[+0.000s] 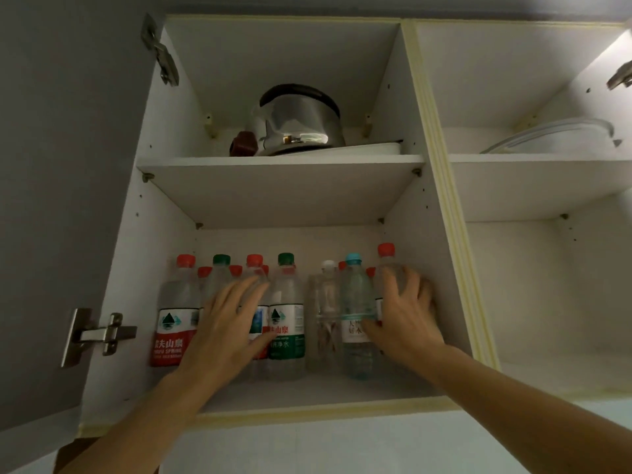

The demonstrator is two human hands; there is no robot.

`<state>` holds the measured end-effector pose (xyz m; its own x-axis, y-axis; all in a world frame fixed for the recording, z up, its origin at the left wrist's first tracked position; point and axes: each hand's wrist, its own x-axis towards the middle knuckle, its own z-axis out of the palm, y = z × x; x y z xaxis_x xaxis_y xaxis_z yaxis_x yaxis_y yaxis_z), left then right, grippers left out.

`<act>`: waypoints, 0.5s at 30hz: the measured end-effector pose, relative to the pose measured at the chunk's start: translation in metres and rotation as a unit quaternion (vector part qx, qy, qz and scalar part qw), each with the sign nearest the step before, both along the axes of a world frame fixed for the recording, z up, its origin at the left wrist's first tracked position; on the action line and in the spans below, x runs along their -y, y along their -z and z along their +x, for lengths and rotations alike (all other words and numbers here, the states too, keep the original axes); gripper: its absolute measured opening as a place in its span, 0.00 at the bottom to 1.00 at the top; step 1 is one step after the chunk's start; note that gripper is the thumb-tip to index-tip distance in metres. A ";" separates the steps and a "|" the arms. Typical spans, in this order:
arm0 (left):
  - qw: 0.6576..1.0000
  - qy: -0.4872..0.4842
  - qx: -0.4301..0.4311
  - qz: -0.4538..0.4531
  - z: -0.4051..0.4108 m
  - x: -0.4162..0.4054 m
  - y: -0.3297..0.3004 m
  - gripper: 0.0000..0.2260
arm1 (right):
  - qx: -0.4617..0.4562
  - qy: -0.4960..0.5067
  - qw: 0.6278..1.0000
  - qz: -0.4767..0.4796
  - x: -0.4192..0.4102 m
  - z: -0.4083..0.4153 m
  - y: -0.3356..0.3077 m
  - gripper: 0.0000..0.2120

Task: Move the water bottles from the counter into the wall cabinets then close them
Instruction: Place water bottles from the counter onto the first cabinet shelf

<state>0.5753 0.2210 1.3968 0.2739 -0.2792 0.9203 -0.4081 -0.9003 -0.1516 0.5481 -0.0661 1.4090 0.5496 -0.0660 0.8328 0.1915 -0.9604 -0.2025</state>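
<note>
Clear plastic bottles [286, 316] with ribbed sides stand in the cabinet [427, 206]. Left hand [229, 323] rests spread on them; right hand [403, 313] grips the rightmost red-capped bottle [388, 265].

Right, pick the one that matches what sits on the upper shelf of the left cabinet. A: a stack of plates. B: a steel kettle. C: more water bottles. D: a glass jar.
B: a shiny steel kettle with a dark handle stands on the upper shelf, while the water bottles all stand on the shelf below.

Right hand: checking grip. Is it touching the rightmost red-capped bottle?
Touching. The head view shows the right hand wrapped around the red-capped bottle, fingers on its side.
</note>
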 end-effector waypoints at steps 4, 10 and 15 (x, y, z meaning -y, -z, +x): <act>0.993 0.111 -0.013 -0.021 -0.013 0.044 -0.004 0.36 | -0.045 -0.107 0.982 0.146 0.004 0.006 0.006 0.53; 0.986 0.148 -0.071 0.031 -0.004 0.121 -0.020 0.38 | -0.101 -0.181 0.944 0.257 0.018 0.009 0.017 0.48; 0.978 0.143 -0.134 -0.069 0.015 0.142 -0.082 0.37 | -0.128 -0.153 0.960 0.199 0.024 0.003 0.015 0.52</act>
